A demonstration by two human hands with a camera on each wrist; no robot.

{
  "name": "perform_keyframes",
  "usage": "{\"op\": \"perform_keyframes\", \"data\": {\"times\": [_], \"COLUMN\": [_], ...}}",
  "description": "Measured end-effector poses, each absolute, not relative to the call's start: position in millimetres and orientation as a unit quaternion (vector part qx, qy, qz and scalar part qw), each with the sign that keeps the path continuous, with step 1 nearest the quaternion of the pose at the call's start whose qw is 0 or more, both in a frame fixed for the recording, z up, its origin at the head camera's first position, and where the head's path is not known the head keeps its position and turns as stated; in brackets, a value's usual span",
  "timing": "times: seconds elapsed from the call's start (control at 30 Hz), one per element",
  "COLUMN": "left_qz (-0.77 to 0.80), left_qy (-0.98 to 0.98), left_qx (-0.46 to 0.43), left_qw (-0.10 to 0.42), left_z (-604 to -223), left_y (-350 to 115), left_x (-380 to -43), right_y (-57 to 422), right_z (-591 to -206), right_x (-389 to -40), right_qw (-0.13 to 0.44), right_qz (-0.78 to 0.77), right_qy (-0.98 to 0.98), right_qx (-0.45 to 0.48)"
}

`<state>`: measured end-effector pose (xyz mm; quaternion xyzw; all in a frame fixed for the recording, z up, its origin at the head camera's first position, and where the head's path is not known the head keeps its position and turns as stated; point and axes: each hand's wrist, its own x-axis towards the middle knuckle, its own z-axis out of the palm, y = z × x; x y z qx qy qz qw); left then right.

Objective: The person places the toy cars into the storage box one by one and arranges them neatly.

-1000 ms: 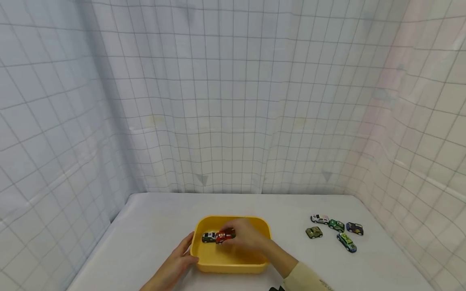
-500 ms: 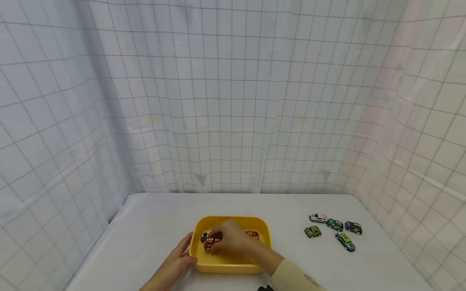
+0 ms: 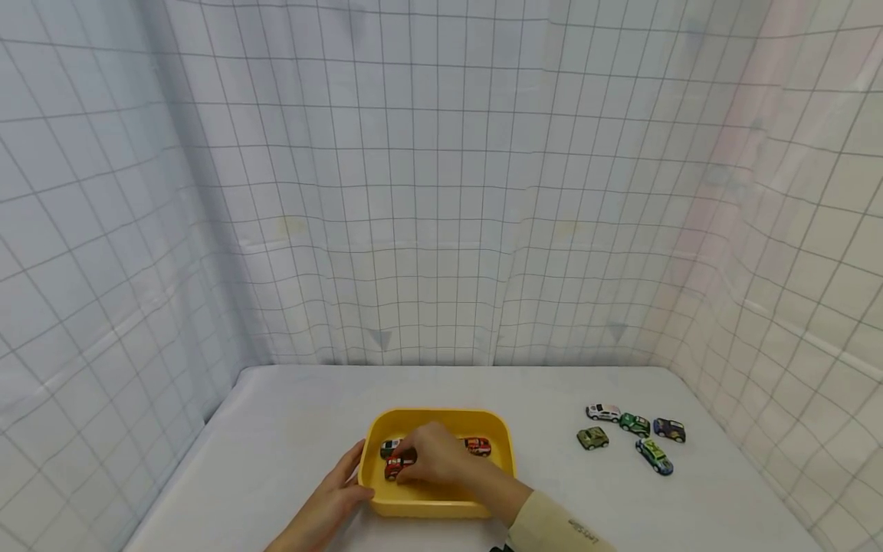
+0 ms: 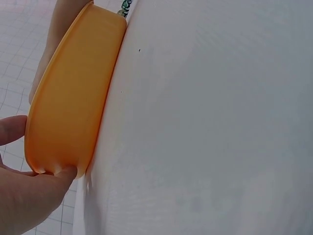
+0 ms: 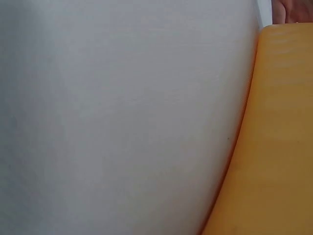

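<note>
In the head view a yellow plastic bin (image 3: 436, 507) stands on the white table. My right hand (image 3: 436, 454) reaches into it and pinches a red toy car (image 3: 394, 468) low over the bin's left floor. Just behind that car is a dark-and-white toy car (image 3: 389, 447), partly hidden by my fingers. A red-orange toy car (image 3: 479, 446) sits at the bin's right side, partly behind my right hand. My left hand (image 3: 329, 498) holds the bin's left end; the left wrist view shows its thumb pressed on the orange-looking bin wall (image 4: 73, 93).
Right of the bin, several toy cars lie on the table: a white one (image 3: 603, 413), a green one (image 3: 635, 425), a dark blue one (image 3: 670, 430), an olive one (image 3: 593, 438) and a green-blue one (image 3: 654, 457). Grid-patterned white curtains (image 3: 441, 230) enclose the table.
My right hand has moved left and toward me inside the bin with the red toy car, then lowered it slightly. The red-orange toy car came into sight. My left hand stays on the bin.
</note>
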<state>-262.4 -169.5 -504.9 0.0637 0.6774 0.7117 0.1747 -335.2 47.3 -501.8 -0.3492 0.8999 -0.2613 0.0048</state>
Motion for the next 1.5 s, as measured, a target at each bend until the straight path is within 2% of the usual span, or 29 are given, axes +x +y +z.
{"op": "perform_keyframes", "data": {"times": [0.67, 1.0, 1.27, 1.5], "left_qz": [0.712, 0.717, 0.716, 0.712], "left_qy": [0.677, 0.668, 0.670, 0.678], "left_qx": [0.057, 0.069, 0.059, 0.044], "left_qw": [0.179, 0.186, 0.188, 0.180], "left_z": [-503, -505, -502, -501], "left_y": [-170, -171, -171, -170], "left_x": [-261, -263, -261, -262], "right_y": [45, 50, 56, 67], "right_z": [-506, -496, -488, -480], "right_x": [-336, -334, -333, -335], "right_qw": [-0.022, -0.010, 0.032, 0.011], "right_qz": [-0.185, -0.238, -0.276, -0.260], "right_qy": [0.917, 0.904, 0.904, 0.904], "right_qx": [-0.354, -0.355, -0.324, -0.339]}}
